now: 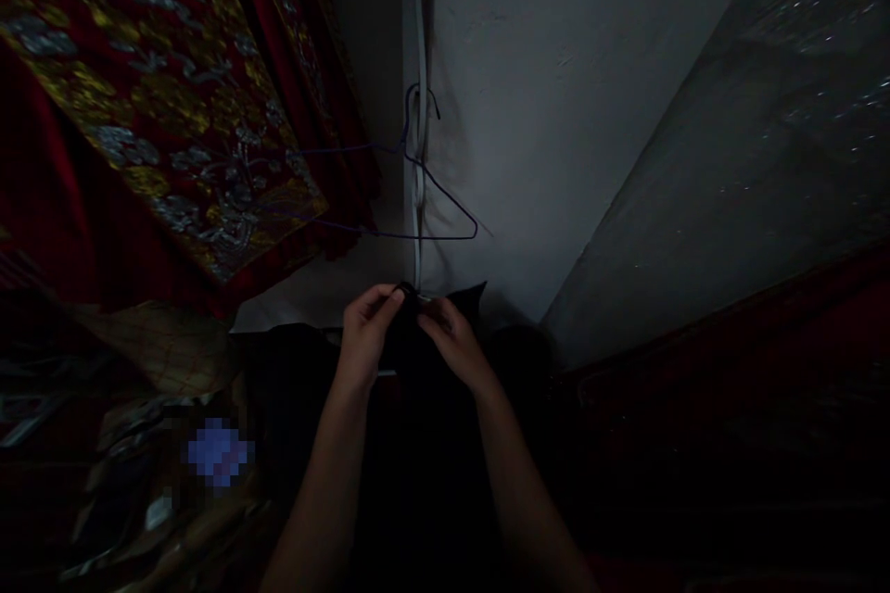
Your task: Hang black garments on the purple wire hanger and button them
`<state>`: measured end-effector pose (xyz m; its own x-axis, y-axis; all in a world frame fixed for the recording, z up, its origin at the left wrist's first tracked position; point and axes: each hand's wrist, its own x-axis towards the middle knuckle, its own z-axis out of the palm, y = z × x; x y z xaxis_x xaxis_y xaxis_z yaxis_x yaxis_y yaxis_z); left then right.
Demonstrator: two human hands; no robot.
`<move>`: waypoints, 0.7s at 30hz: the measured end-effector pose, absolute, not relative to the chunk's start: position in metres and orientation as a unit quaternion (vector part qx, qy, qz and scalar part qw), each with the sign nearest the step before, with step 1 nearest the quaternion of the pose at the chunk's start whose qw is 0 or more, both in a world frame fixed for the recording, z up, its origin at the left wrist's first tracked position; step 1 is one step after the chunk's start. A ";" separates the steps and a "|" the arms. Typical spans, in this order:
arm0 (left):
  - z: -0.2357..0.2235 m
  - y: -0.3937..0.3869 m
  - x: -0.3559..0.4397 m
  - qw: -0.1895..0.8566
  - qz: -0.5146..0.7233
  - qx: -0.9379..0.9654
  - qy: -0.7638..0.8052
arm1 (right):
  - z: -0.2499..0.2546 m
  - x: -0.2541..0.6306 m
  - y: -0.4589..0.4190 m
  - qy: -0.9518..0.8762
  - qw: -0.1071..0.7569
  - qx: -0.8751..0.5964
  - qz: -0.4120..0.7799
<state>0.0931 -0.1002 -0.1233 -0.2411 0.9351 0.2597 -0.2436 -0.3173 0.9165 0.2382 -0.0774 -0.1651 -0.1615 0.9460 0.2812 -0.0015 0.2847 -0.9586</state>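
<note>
Head view: your left grip [365, 324] and right grip [453, 338] pinch black cloth [403, 330]; above both grips, one dark wire hanger [449, 238], hanging.

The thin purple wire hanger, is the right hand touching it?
Apart. The head view shows grey wall between the thin purple wire hanger and the right hand below it.

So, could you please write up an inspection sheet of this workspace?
Surface: too dark to make out.
Job's things: piece of black fabric between the hands.
Clutter: jumbled items at lower left, indistinct.
Hands: left hand pinches the fabric between its fingers; right hand is at it, grip unclear.
Cables: thin, pale cable-like strand running down the grey wall.
Surroundings: triangular purple wire hanger; red cloth embroidered in gold and silver.
</note>
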 end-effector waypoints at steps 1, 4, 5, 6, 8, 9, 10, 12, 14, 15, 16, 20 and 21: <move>-0.123 -0.101 0.099 0.422 0.676 0.457 0.394 | -0.161 0.235 -0.082 -0.624 0.516 -0.352 0.469; -0.121 -0.096 0.108 0.329 0.687 0.506 0.404 | -0.151 0.228 -0.089 -0.672 0.498 -0.295 0.462; -0.120 -0.094 0.107 0.284 0.689 0.525 0.410 | -0.147 0.228 -0.088 -0.686 0.481 -0.303 0.454; -0.120 -0.091 0.104 0.250 0.684 0.546 0.414 | -0.143 0.229 -0.086 -0.698 0.459 -0.318 0.448; -0.121 -0.087 0.095 0.251 0.639 0.598 0.413 | -0.131 0.237 -0.075 -0.721 0.412 -0.348 0.435; -0.124 -0.086 0.089 0.284 0.599 0.625 0.412 | -0.122 0.243 -0.067 -0.732 0.402 -0.357 0.419; -0.127 -0.085 0.083 0.324 0.545 0.654 0.413 | -0.112 0.249 -0.058 -0.742 0.410 -0.358 0.391; -0.135 -0.084 0.070 0.384 0.408 0.710 0.426 | -0.091 0.260 -0.035 -0.745 0.475 -0.349 0.313; -0.141 -0.082 0.056 0.382 0.278 0.758 0.450 | -0.074 0.266 -0.010 -0.727 0.550 -0.335 0.239; -0.142 -0.081 0.049 0.363 0.234 0.775 0.461 | -0.069 0.266 0.002 -0.723 0.565 -0.331 0.222; -0.141 -0.080 0.041 0.339 0.207 0.787 0.472 | -0.068 0.265 0.014 -0.722 0.567 -0.333 0.215; -0.123 -0.074 0.006 0.249 0.184 0.811 0.496 | -0.082 0.256 0.048 -0.733 0.509 -0.393 0.221; -0.118 -0.073 -0.003 0.241 0.172 0.810 0.505 | -0.086 0.256 0.053 -0.734 0.497 -0.409 0.216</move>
<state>-0.0032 -0.0733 -0.1176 0.4296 0.9023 0.0354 0.7362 -0.3727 0.5649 0.2560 0.0529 -0.0860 -0.1724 0.8151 0.5530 0.3858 0.5724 -0.7235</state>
